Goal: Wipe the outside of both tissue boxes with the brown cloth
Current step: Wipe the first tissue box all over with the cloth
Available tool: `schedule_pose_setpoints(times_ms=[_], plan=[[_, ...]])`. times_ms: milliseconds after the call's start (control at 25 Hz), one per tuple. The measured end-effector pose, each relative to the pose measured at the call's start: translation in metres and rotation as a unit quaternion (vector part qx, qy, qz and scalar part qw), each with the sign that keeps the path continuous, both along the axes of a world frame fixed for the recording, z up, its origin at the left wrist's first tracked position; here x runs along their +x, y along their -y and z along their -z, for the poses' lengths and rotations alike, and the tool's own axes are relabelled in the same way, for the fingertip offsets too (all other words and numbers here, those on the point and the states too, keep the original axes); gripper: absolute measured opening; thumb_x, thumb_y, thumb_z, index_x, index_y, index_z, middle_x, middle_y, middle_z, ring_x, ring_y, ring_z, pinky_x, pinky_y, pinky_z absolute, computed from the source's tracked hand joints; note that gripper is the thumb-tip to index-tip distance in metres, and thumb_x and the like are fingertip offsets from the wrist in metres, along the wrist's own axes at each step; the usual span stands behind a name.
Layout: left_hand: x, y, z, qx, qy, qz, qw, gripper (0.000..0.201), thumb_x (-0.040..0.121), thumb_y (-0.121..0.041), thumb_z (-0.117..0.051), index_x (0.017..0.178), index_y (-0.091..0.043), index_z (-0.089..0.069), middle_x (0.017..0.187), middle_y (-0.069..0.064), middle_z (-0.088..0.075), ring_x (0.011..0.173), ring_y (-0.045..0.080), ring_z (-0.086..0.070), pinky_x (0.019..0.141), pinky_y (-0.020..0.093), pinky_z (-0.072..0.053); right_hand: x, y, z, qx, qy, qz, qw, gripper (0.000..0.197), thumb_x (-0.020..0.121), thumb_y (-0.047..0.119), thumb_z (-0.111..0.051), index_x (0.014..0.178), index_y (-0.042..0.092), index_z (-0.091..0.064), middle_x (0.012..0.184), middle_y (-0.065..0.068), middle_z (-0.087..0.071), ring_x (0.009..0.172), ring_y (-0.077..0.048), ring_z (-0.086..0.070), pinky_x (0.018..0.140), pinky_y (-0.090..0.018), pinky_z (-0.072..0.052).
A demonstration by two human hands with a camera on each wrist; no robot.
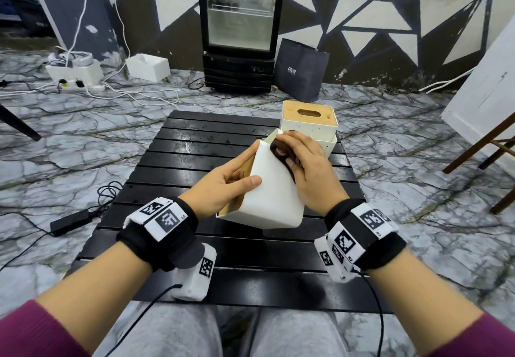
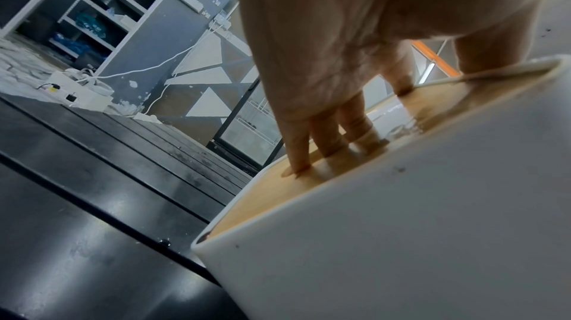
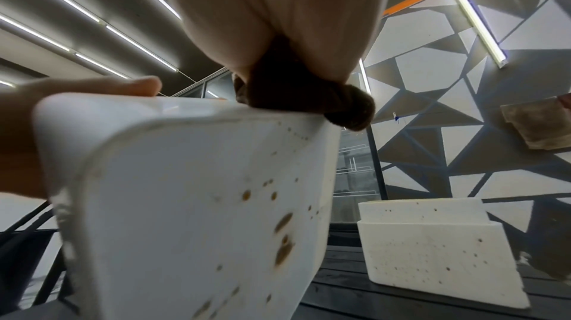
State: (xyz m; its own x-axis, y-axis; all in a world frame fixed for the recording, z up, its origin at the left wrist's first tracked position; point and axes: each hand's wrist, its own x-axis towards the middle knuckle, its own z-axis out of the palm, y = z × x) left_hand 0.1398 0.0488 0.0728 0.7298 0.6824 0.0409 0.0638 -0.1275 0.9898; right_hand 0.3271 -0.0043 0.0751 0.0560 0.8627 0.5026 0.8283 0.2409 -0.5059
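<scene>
A white tissue box (image 1: 273, 189) with a wooden lid is tilted on the black slatted table (image 1: 195, 145), lid facing left. My left hand (image 1: 223, 181) grips it, thumb on the white side and fingers on the lid (image 2: 309, 191). My right hand (image 1: 309, 167) holds the bunched brown cloth (image 1: 281, 151) and presses it on the box's upper far edge. In the right wrist view the cloth (image 3: 296, 90) sits on the top edge of the box (image 3: 185, 191), whose side shows brown spots. The second tissue box (image 1: 309, 122) stands upright just behind, also spotted (image 3: 432, 247).
A glass-door fridge (image 1: 241, 22) and a dark bag (image 1: 301, 69) stand beyond the table. White boxes (image 1: 147, 66) and cables lie on the marble floor at the back left, a power adapter (image 1: 71, 221) at the left. Wooden legs (image 1: 487, 156) stand at the right.
</scene>
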Motion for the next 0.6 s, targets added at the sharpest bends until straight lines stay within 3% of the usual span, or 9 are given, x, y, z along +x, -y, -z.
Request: schedule_pose_setpoints(times_ms=[120, 280, 520, 600], plan=[[0.001, -0.001, 0.001, 0.001, -0.003, 0.001, 1.000, 0.060, 0.091, -0.012, -0.053, 0.132, -0.049, -0.028, 0.084, -0.018, -0.071, 0.085, -0.004, -0.063, 0.076, 0.008, -0.045, 0.005, -0.004, -0.006, -0.011, 0.001, -0.008, 1.000, 0.042, 0.089, -0.001, -0.045, 0.128, 0.014, -0.046, 0.134, -0.008, -0.045, 0.126, -0.023, -0.038, 0.109, -0.029, -0.024], [0.001, -0.002, 0.002, 0.007, -0.005, 0.002, 1.000, 0.060, 0.083, -0.029, -0.061, 0.129, -0.056, -0.032, 0.106, -0.003, -0.068, 0.098, 0.007, -0.061, 0.086, 0.012, -0.047, 0.010, -0.009, -0.013, -0.023, -0.029, -0.005, 0.999, 0.040, 0.088, -0.002, -0.045, 0.126, 0.013, -0.047, 0.132, -0.006, -0.047, 0.125, -0.021, -0.039, 0.108, -0.028, -0.026], [0.002, -0.002, 0.004, 0.008, -0.006, 0.017, 1.000, 0.063, 0.081, -0.031, -0.066, 0.127, -0.058, -0.032, 0.118, 0.001, -0.066, 0.101, 0.006, -0.060, 0.092, 0.017, -0.047, 0.005, -0.006, -0.008, -0.006, -0.019, 0.003, 1.000, 0.041, 0.089, 0.000, -0.044, 0.127, 0.012, -0.046, 0.134, -0.008, -0.045, 0.126, -0.022, -0.037, 0.108, -0.027, -0.023], [0.003, -0.002, 0.003, 0.006, -0.006, 0.016, 1.000, 0.066, 0.080, -0.031, -0.066, 0.129, -0.055, -0.030, 0.117, 0.001, -0.066, 0.101, 0.005, -0.061, 0.090, 0.015, -0.047, 0.009, -0.010, -0.011, -0.015, -0.032, -0.003, 0.999, 0.040, 0.089, 0.000, -0.044, 0.127, 0.013, -0.046, 0.133, -0.007, -0.047, 0.125, -0.022, -0.039, 0.109, -0.032, -0.026]])
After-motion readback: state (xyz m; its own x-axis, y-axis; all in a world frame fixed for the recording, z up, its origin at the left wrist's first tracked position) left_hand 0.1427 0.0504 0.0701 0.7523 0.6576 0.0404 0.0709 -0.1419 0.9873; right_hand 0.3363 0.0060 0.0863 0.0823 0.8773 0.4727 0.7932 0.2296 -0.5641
